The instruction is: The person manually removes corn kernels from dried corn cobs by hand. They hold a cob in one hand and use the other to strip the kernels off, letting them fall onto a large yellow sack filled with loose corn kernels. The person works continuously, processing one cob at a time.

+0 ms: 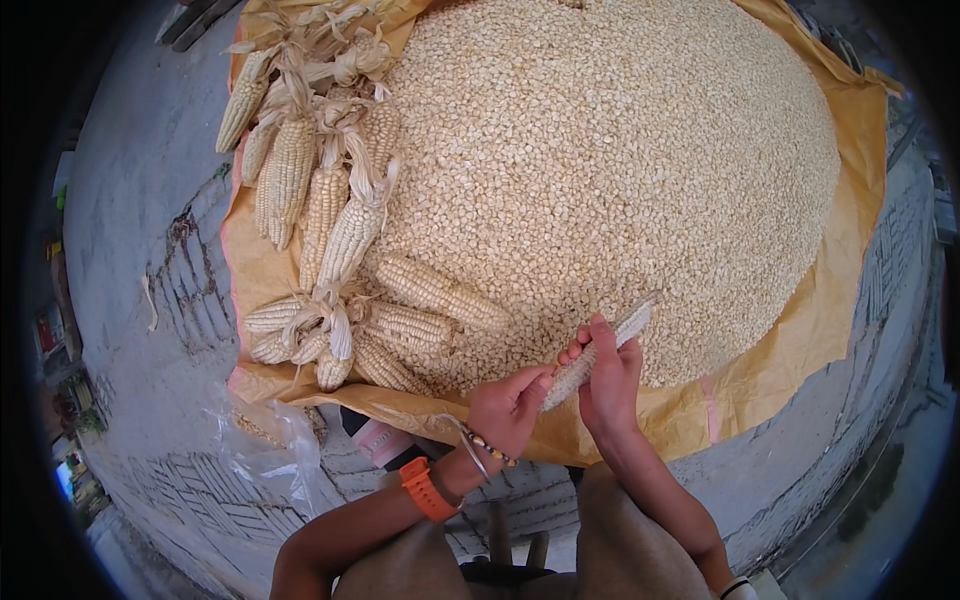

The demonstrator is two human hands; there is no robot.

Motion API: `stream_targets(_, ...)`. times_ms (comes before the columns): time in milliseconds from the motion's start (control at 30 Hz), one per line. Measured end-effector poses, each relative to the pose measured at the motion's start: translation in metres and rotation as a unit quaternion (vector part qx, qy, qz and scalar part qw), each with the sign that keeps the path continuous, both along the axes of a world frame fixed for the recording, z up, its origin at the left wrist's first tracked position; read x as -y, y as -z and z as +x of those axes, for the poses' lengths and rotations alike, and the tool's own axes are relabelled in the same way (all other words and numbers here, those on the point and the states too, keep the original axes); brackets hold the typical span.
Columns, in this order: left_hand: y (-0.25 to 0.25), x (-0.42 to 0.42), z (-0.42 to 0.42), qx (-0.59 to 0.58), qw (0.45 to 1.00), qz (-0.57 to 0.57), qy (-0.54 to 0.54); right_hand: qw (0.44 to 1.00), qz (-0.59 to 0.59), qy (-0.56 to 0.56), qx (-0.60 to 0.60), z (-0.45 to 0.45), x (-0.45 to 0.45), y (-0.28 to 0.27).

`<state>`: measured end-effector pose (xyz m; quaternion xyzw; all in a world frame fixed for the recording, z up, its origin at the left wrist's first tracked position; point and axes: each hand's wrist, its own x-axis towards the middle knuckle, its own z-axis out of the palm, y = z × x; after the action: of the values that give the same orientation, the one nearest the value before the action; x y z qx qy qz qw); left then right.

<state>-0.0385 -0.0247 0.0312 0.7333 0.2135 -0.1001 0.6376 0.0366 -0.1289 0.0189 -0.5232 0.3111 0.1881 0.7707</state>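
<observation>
Both my hands are on one corn cob (634,318), mostly bare of kernels, held slantwise over the near edge of a wide heap of loose pale corn kernels (600,165). The fingers of my left hand (512,405) close on its lower end, and an orange watch strap and bracelets circle that wrist. My right hand (613,382) grips the middle, thumb along the top. Left of my hands, a full ear of corn (442,292) lies on the kernels. Bunches of ears tied by their husks (330,202) lie along the left side.
The heap rests on a yellow woven plastic sheet (795,397) over grooved concrete floor (187,480). A clear plastic bag (277,450) and a dark and pink object (379,442) lie by the sheet's near left edge. My knees (630,532) are just below my hands.
</observation>
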Motion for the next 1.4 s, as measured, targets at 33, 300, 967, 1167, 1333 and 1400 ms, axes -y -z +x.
stream_targets(33, 0.0, 0.0, 0.0, -0.014, 1.0, -0.001, 0.003, 1.0, 0.004, -0.008, -0.004, -0.001, 0.0, -0.001)
stream_targets(300, 0.019, -0.017, -0.003, -0.141, 0.957, -0.246, -0.055, 0.999, 0.032, -0.004, -0.006, 0.001, -0.005, -0.008)
stream_targets(967, 0.009, -0.029, 0.0, -0.232, 0.858, -0.444, -0.113, 0.997, 0.069, -0.02, -0.012, 0.0, -0.003, -0.004)
stream_targets(1167, 0.008, -0.027, -0.004, -0.111, 0.95, -0.292, 0.03, 0.998, 0.055, -0.004, -0.025, 0.002, -0.001, -0.005)
stream_targets(1333, 0.006, -0.024, -0.003, -0.092, 0.974, -0.202, 0.041, 0.998, 0.059, 0.002, -0.032, 0.002, 0.0, -0.002)
stream_targets(1400, 0.007, -0.022, -0.005, -0.079, 0.978, -0.188, 0.037, 0.998, 0.054, 0.003, -0.033, 0.001, 0.0, -0.002)
